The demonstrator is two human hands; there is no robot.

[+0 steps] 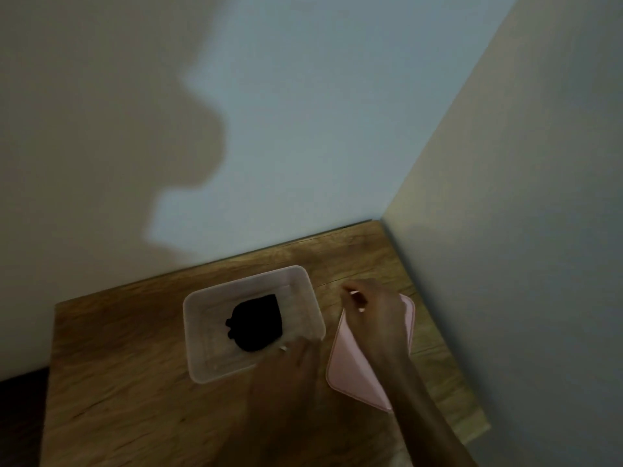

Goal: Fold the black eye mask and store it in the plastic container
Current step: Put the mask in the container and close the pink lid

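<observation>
Grainy wood table (135,382) — folded mask (256,323) in clear tub (202,369); right hand (374,308) grip pinching pink lid (350,369).

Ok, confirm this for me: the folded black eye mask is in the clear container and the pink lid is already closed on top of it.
Not quite. The head view shows the eye mask inside the container, but the pink lid is not on it. It lies on the table beside the container, under the right hand.

A wood-grain brown worktop (128,365) sits pushed into a corner between two plain pale walls (303,112). A broad dark shadow (101,129) falls across the left wall, leaving a lighter bluish patch beside it.
</observation>
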